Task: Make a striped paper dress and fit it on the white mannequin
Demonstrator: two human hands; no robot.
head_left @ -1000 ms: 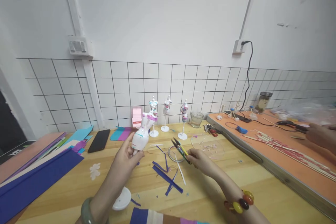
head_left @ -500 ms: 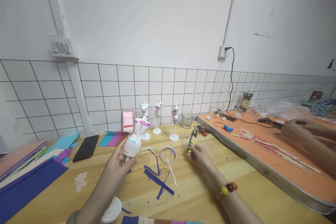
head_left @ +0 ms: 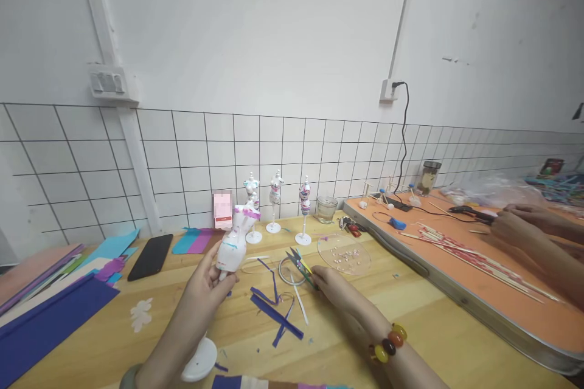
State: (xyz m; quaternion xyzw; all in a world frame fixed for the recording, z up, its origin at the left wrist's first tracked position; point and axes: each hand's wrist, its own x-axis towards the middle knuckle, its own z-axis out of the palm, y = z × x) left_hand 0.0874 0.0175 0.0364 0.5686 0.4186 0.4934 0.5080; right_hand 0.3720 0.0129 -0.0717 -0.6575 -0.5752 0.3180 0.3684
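My left hand is closed round the base of a small white mannequin torso with pink and teal trim, held upright above the wooden table. My right hand grips small thread snips with a yellow-green handle, blades pointing left over a clear tape ring. Blue paper strips lie on the table between my hands. Three small mannequins on stands are lined up by the tiled wall behind.
Blue and coloured paper sheets lie at the left, beside a black phone. A white round base sits near my left forearm. A clear dish of beads and a glass cup stand nearby. Another person's hands work at an orange board.
My right hand has come back left and down with the snips, from near the bead dish to the tape ring. My left hand keeps the torso in place.
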